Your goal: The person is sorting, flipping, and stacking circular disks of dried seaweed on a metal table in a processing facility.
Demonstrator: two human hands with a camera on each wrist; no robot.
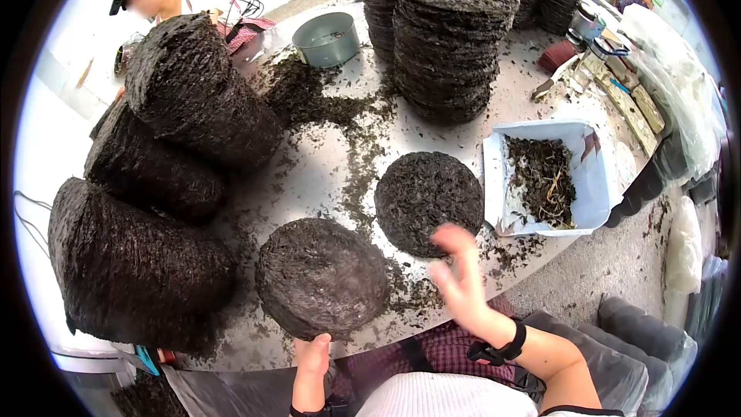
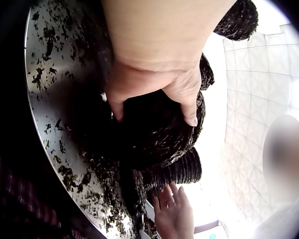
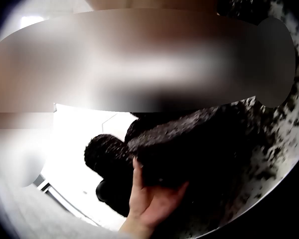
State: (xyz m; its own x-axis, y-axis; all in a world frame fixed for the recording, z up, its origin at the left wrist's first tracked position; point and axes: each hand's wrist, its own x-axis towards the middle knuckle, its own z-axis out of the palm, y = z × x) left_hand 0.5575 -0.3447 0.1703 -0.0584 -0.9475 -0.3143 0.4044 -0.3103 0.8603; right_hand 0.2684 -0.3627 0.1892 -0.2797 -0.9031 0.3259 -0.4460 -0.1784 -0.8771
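Note:
A round stack of dark dried seaweed sheets [image 1: 320, 278] sits tilted at the table's near edge. My left hand [image 1: 312, 355] grips its near side, thumb up against the edge. In the left wrist view the thumb and fingers of that hand [image 2: 149, 84] spread around the stack [image 2: 164, 147]; the right wrist view also shows the left hand [image 3: 154, 204] against it. My right hand [image 1: 463, 286] is raised with fingers spread and holds nothing. Its fingertips overlap the near edge of a second round of seaweed [image 1: 428, 197] lying flat on the table.
Large seaweed rolls [image 1: 143, 266] lie along the left. Tall stacks [image 1: 451, 46] and a grey round tin [image 1: 326, 40] stand at the back. A pale blue bin [image 1: 598, 177] with seaweed scraps is at right. Another person [image 1: 189, 0] is at back left. Loose flakes litter the table [image 1: 309, 158].

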